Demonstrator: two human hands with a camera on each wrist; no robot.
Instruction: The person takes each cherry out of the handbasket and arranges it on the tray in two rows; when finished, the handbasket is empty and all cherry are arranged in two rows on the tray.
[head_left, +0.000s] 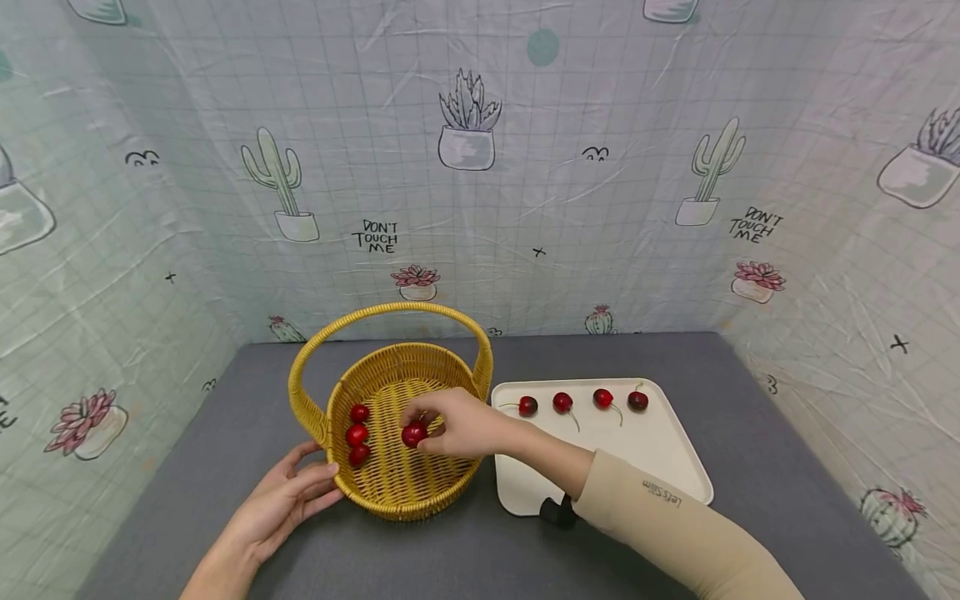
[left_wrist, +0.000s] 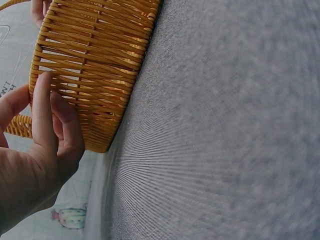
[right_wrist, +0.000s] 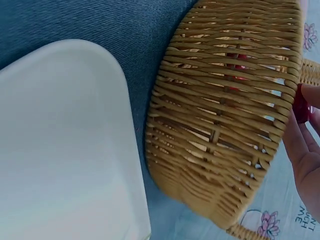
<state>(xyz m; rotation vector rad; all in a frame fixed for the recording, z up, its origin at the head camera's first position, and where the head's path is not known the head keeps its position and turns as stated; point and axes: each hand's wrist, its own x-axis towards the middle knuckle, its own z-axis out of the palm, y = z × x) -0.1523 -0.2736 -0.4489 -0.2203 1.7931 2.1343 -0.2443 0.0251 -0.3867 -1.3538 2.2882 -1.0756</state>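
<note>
In the head view my right hand pinches a dark red cherry between thumb and fingers, over the inside of a yellow woven basket. The same cherry shows partly behind the basket's rim in the right wrist view. Three red cherries lie in a row along the basket's left inner side. My left hand holds the basket's rim at the front left, thumb at the edge and fingers against the outer weave.
Right of the basket lies a white tray with several dark, stemmed cherries in a row along its far side. My right forearm crosses above the tray. The basket's tall handle arches up. A printed cloth hangs behind the grey table.
</note>
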